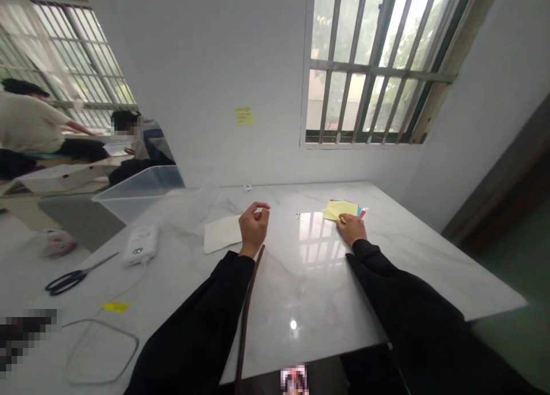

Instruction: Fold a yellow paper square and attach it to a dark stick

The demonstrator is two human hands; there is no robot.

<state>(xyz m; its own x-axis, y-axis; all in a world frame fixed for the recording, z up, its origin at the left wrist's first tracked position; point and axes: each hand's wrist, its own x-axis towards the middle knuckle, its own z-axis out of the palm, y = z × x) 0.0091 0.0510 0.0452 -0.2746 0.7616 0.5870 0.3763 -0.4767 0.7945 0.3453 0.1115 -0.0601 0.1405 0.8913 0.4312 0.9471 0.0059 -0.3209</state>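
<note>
My left hand [254,226] is raised over the table with its fingers curled into a pinch. Whatever may be between the fingertips is too small to see. Beside and partly behind it lies a white sheet of paper [220,234]. My right hand [353,230] grips the near edge of a yellow sheet of paper [339,210]. Red and blue sheets peek out from under the yellow one. Between my hands are several tiny shiny pieces [297,215] on the tabletop. Along my left forearm runs a thin brown strip [246,315].
Scissors [71,280], a white device [141,245] with a cable, and a yellow tag [115,307] lie at left. Behind them stands a clear plastic bin [141,191]. A small white object [247,188] sits by the wall. Two people are in the left background.
</note>
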